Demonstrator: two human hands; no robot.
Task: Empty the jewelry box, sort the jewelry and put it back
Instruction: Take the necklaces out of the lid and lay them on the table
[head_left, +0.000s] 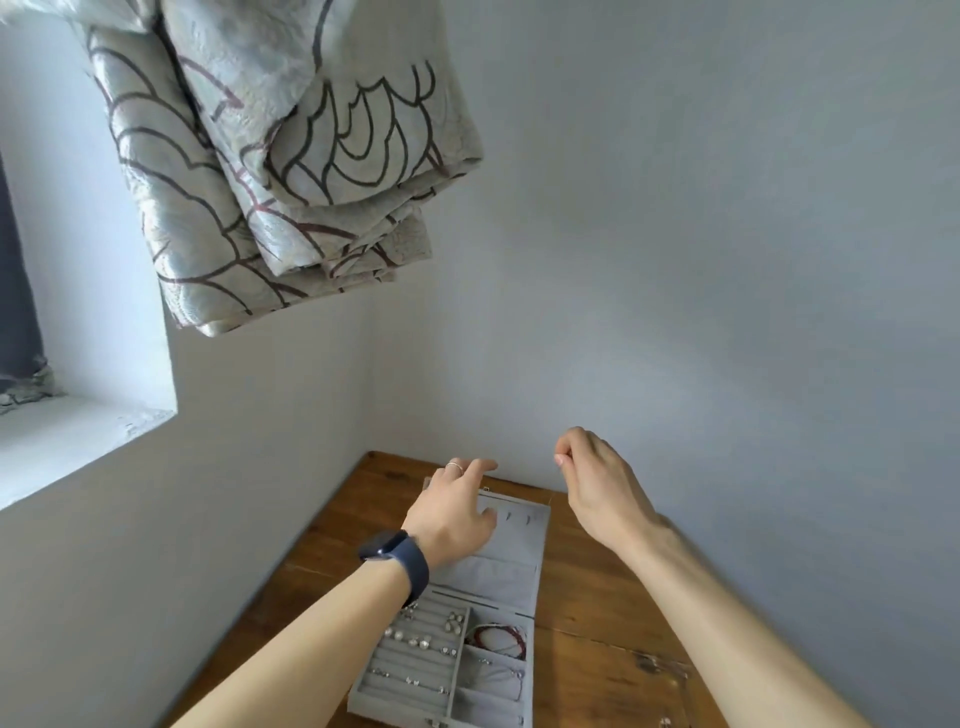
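While jewelry box (410, 675) sat open by table's (597, 587) left edge, compartments full, emptying looked barely begun; left hand (452, 514) gripped lid (519, 540); right hand (597, 483) hovered, fingertips pinched, grasp of anything undeterminable.

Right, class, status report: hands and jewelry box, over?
Left hand holds open lid. Right hand raised, pinched, grip unclear. Jewelry box not yet emptied.
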